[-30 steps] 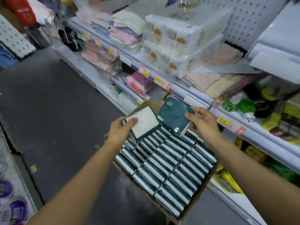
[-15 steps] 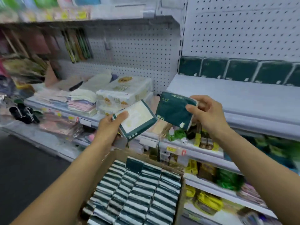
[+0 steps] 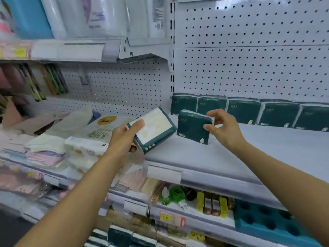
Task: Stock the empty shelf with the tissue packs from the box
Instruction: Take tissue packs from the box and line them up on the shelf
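Pinching the right end of a dark green tissue pack (image 3: 193, 128) between thumb and curled fingers, the right hand (image 3: 222, 128) holds it upright, its bottom edge on the grey shelf (image 3: 258, 150) at centre frame. Just left of it, the left hand (image 3: 124, 138) grips a second pack (image 3: 153, 130), thumb on its pale face, fingers underneath; this one is tilted and hangs over the shelf's left front corner. Behind both, a row of green packs (image 3: 249, 112) stands along the pegboard (image 3: 249, 50), running to the right edge. At the bottom centre of the frame, more packs in the box (image 3: 124, 237) show.
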Available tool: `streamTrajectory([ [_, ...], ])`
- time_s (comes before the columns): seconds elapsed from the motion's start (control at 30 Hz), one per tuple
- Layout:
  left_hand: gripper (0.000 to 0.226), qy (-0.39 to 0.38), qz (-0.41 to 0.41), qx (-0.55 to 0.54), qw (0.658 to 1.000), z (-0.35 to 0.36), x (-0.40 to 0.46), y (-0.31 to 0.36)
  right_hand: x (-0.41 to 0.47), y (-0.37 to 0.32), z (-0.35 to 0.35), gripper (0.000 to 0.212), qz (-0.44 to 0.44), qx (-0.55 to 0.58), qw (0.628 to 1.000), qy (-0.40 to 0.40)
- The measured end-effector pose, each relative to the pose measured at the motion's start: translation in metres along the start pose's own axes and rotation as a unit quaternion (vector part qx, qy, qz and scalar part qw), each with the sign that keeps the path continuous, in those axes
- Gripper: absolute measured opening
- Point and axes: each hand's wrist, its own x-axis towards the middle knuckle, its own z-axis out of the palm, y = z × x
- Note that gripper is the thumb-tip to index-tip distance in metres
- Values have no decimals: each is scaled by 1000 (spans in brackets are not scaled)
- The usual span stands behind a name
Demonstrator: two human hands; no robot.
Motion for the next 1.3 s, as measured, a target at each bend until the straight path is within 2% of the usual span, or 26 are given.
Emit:
streamTrajectory([
  [0.3, 18, 12, -14, -3, 1000, -1, 60, -14, 84, 11, 54, 36, -35, -174, 984, 6],
  [0.5, 19, 16, -26, -10, 999, -5, 80, -21, 117, 22, 66, 38, -81, -336, 938, 27],
  [0.77, 22, -9, -26, 5, 1000, -6, 91, -20, 127, 33, 70, 35, -136, -374, 916, 53],
  [0.87, 21, -20, -31, 5, 999, -5, 89, -16, 126, 29, 69, 42, -128, -385, 912, 60],
  [0.97, 22, -33, -41, -3, 999, -5, 87, -10, 106, 9, 68, 73, -159, -329, 929, 67],
  [1.03, 24, -61, -59, -21, 996, -3, 85, -4, 78, -11, 73, 87, -263, -280, 923, 14],
  [1.1, 29, -99, -78, -36, 991, 3, 80, 2, 51, -25, 78, 78, -361, -246, 898, -52],
  [1.13, 30, -116, -82, -41, 989, 7, 77, 6, 40, -30, 80, 66, -369, -214, 901, -73],
  [1.17, 33, -130, -87, -49, 986, 10, 72, 10, 31, -34, 79, 54, -344, -168, 920, -82],
  [1.23, 50, -157, -105, -84, 979, 13, 66, 15, 17, -47, 71, 36, -208, -52, 973, -87],
  [1.3, 68, -186, -119, -108, 969, 14, 64, 16, 10, -56, 60, 28, -70, 57, 992, -93],
])
